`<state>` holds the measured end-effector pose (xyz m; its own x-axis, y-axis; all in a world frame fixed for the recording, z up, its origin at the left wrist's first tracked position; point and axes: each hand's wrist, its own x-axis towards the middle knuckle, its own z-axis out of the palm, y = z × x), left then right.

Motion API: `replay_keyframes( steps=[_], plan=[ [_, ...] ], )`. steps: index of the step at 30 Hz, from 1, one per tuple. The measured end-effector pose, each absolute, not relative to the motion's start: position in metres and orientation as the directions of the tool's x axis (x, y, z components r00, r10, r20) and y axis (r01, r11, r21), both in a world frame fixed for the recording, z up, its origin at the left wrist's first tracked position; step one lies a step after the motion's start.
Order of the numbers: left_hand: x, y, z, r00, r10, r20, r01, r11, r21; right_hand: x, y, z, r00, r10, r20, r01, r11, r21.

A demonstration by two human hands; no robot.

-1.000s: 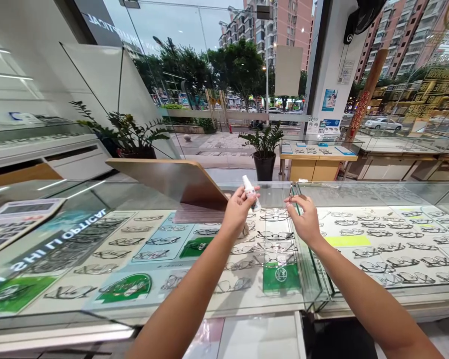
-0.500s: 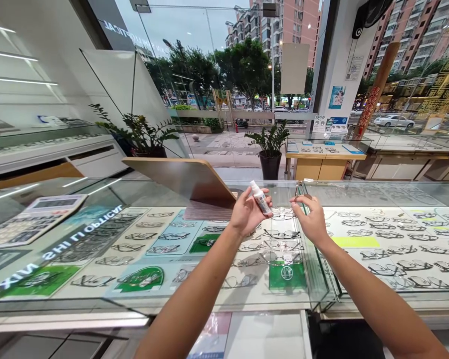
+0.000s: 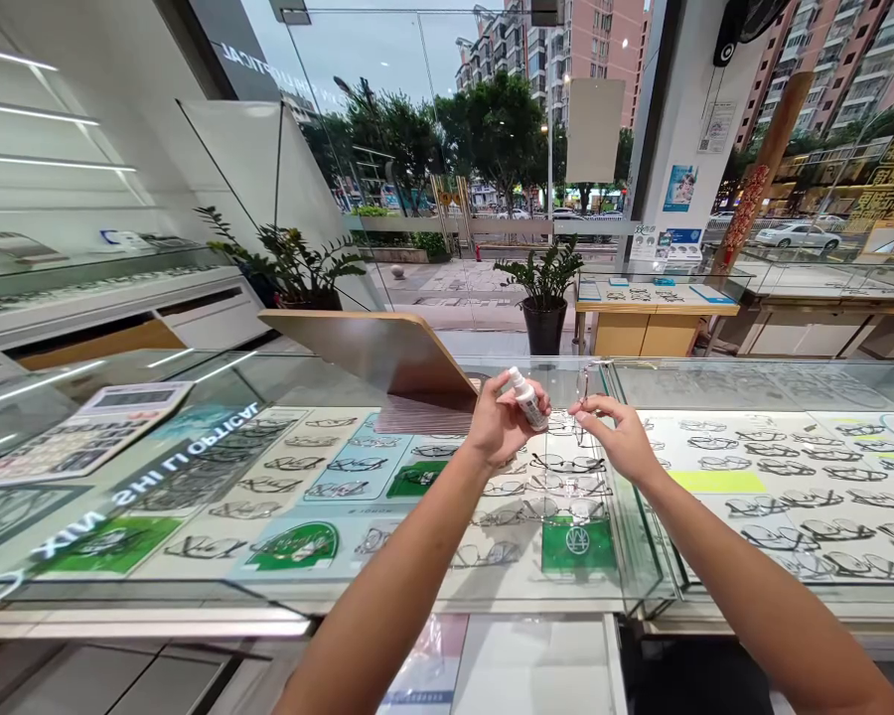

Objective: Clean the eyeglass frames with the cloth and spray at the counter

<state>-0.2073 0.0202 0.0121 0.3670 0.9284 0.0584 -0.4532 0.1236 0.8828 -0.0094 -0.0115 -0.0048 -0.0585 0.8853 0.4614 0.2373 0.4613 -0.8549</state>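
My left hand (image 3: 498, 427) is closed around a small white spray bottle (image 3: 527, 399), its nozzle end pointing up and slightly left. To its right, my right hand (image 3: 617, 437) pinches a thin-framed pair of glasses (image 3: 582, 385), turned edge-on so that the lenses hardly show. A short gap separates bottle and glasses. Both hands are above a glass display case (image 3: 447, 594), in which rows of glasses (image 3: 566, 464) lie on white, blue and green panels.
A tilted wood-edged mirror or board (image 3: 372, 348) stands on the counter at left. Farther left lies a large calculator (image 3: 81, 427). A second glass case (image 3: 790, 586) adjoins on the right. Behind are a potted plant (image 3: 545, 323) and a low display table (image 3: 656, 298).
The glasses in my right hand have turned from lying nearly level to upright, and that hand has come slightly nearer the bottle. The whole view has shifted a little.
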Motion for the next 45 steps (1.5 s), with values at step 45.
replay_keyframes(
  steps=[45],
  plan=[
    [-0.195, 0.014, -0.012, 0.482, 0.746, 0.46, 0.39, -0.652, 0.65, -0.009, -0.008, -0.004, -0.241, 0.913, 0.331, -0.187, 0.291, -0.938]
  ],
)
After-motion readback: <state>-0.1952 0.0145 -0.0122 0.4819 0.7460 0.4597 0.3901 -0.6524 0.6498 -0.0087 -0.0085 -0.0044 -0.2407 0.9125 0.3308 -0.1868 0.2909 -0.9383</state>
